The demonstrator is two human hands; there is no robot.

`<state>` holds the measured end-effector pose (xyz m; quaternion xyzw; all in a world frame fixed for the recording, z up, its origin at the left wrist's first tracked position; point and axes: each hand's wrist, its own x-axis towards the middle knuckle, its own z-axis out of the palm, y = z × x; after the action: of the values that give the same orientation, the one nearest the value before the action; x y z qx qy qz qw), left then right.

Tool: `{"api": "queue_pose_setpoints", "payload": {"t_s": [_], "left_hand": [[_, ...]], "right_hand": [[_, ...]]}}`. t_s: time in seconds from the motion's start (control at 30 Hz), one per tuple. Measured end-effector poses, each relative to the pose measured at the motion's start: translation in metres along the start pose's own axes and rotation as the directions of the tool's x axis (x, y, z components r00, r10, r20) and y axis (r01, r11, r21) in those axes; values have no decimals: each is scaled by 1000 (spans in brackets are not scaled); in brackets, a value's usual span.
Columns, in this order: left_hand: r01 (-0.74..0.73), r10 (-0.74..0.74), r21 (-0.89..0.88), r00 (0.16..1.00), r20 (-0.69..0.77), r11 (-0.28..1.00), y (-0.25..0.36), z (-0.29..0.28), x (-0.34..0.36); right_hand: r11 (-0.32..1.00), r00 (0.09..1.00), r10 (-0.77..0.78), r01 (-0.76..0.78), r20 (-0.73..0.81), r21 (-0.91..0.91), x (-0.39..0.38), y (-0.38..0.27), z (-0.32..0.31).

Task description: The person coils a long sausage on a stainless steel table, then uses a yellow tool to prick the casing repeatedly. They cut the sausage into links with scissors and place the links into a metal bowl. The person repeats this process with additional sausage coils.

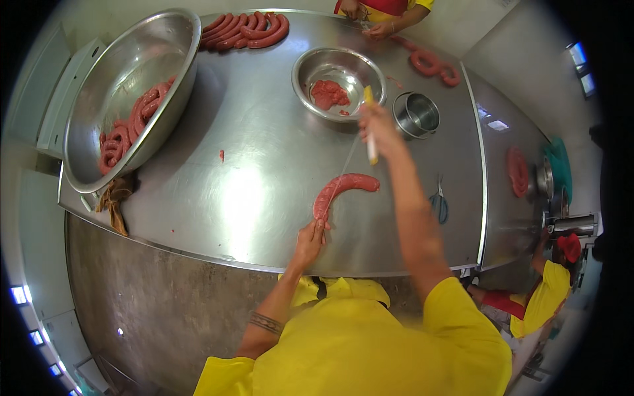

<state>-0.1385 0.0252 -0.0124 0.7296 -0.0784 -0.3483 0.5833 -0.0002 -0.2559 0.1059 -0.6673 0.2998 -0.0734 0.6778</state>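
Observation:
A thick raw sausage point(345, 184) lies curved on the steel table in front of me. My left hand point(309, 243) is closed, pinching the sausage's near end between thumb and fingers. My right hand point(381, 129), raised over the table near a metal bowl, grips a string spool point(372, 149) with yellow ends and a pale middle. A thin pale string point(349, 158) stretches from the right hand down toward the sausage and the left hand. Exactly how it loops at the pinched end is hidden by my fingers.
A bowl point(305, 99) of minced meat and a metal pot point(417, 113) stand beyond. Blue-handled scissors point(439, 206) lie right. A large basin point(181, 72) of sausages stands left; more sausages point(244, 30) lie at the back. Co-workers' hands point(378, 30) are opposite; another person point(545, 297) is right.

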Motion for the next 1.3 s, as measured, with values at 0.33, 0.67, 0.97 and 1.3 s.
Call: {"api": "queue_pose_setpoints", "payload": {"t_s": [0.33, 0.67, 0.97, 1.3], "left_hand": [[-20, 37, -62, 958, 284, 998, -9, -9, 18], [327, -314, 232, 945, -92, 916, 2, 3, 44], [-155, 363, 534, 878, -310, 831, -5, -30, 19], [-354, 589, 649, 788, -182, 674, 22, -25, -7]], "right_hand": [[924, 951, -271, 214, 148, 318, -73, -66, -164], [808, 821, 499, -325, 278, -491, -254, 165, -134], [544, 550, -111, 731, 828, -412, -129, 101, 39], [686, 834, -162, 480, 528, -547, -146, 90, 34]]}}
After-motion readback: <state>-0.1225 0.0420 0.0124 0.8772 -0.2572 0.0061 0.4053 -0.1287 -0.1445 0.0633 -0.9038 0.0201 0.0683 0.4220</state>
